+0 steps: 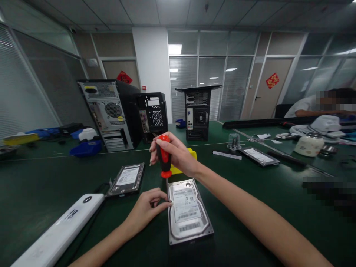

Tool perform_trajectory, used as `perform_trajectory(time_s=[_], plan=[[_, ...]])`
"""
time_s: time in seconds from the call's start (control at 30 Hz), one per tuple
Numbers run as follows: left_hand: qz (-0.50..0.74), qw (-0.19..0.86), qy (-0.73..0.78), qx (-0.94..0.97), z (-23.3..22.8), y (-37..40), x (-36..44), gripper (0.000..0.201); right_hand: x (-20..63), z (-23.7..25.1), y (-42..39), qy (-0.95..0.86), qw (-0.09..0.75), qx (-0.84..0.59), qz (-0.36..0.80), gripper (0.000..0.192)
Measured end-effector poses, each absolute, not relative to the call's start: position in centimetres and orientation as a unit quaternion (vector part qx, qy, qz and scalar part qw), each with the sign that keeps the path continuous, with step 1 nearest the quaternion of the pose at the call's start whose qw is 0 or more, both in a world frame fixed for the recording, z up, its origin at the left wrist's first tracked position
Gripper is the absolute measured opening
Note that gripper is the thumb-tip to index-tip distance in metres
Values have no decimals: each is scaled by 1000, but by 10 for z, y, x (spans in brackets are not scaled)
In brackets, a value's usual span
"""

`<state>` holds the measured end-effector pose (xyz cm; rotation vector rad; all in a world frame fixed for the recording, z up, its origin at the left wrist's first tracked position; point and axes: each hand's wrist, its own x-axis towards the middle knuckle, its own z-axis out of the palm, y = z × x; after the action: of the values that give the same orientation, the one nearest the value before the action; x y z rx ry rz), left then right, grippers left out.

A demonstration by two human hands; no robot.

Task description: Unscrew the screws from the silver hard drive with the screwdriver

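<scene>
On the green table [250, 193] a hard drive [187, 211] lies flat, label up, just before the person. The right hand [178, 154] is clenched around a red screwdriver [164, 157], held upright over the drive's far left corner. The left hand [148, 207] pinches the drive's left edge with its fingertips. Judged from this, a vertical shaft and firm downward pressure should stop the tip slipping.
</scene>
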<state>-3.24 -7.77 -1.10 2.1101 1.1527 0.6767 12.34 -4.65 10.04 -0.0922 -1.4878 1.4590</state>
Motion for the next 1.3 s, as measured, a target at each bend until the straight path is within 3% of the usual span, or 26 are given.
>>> perform_trajectory(time_s=[0.33,0.63,1.1,1.3], plan=[[263,395,408,780,-12,-71,-45,38,122,96,-54,-634,506,-25,584,31],[243,369,398,804,-13,-72,-48,34,126,102,-54,-643,508,-52,570,22],[233,390,387,803,-12,-73,-49,29,127,105,-59,-666,464,-39,583,31],[259,429,381,777,-15,-71,-44,25,125,104,-59,-695,495,-85,514,24]])
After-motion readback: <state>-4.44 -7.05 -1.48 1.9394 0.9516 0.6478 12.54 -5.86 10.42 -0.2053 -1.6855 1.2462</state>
